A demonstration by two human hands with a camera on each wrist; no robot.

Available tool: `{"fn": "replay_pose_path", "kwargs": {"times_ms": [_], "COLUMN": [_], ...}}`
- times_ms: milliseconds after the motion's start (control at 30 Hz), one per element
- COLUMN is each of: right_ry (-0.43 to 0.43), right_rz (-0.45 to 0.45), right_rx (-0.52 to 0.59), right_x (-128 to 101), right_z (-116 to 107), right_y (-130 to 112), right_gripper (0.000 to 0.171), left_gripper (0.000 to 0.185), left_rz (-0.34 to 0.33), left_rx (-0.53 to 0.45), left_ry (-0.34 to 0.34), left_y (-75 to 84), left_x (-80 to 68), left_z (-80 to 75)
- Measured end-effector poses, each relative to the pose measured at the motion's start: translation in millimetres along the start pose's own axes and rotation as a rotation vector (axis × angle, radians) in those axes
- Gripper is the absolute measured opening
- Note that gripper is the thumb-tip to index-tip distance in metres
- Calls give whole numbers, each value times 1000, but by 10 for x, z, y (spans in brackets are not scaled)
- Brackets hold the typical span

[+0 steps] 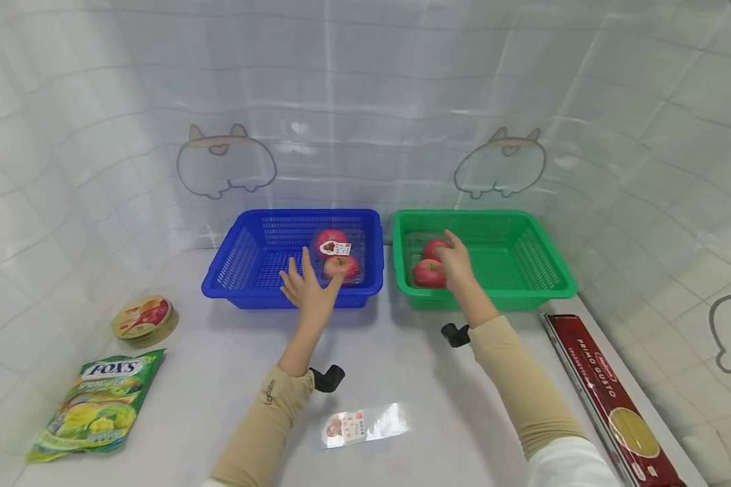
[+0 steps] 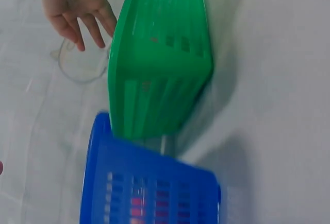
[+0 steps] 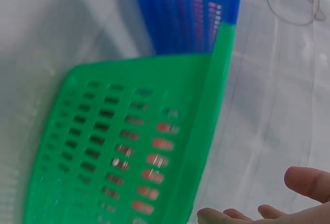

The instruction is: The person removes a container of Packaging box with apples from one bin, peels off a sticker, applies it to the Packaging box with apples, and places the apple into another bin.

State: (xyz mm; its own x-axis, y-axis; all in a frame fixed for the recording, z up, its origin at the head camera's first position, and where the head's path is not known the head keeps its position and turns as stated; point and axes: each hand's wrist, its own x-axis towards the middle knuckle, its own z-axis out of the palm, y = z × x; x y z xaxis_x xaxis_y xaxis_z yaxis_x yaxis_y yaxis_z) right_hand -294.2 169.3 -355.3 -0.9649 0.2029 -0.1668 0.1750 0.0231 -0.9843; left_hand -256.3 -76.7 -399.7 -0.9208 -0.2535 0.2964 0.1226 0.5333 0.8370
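Apples (image 1: 342,266) lie in the blue basket (image 1: 244,238) under the left hand (image 1: 307,287), whose fingers are spread and hold nothing. The right hand (image 1: 455,265), fingers loosely bent, touches apples (image 1: 429,272) in the green basket (image 1: 524,226). I think a gentle full grip is best. Nearer on the worktop (image 1: 231,358): a "FOX'S" bag (image 1: 97,402) and a "PRIMO GUSTO" box (image 1: 609,399).

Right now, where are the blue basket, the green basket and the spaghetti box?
blue basket (image 1: 222,287): head view, on its front left rim.
green basket (image 1: 554,289): head view, on its front right rim.
spaghetti box (image 1: 597,382): head view, on the red printed top face.
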Motion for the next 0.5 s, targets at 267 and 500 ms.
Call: {"fn": "replay_pose_path", "kwargs": {"times_ms": [267,500], "right_ry": [52,103], "right_rz": [-32,4], "right_rx": [-25,-77], "right_x": [76,259], "right_z": [-166,-426], "right_y": [66,206], "right_gripper": [60,62], "left_gripper": [82,82], "left_rz": [70,160], "left_rx": [-24,-114], "left_ry": [-20,-165], "left_y": [196,426], "left_x": [-49,-209], "left_z": [283,602]}}
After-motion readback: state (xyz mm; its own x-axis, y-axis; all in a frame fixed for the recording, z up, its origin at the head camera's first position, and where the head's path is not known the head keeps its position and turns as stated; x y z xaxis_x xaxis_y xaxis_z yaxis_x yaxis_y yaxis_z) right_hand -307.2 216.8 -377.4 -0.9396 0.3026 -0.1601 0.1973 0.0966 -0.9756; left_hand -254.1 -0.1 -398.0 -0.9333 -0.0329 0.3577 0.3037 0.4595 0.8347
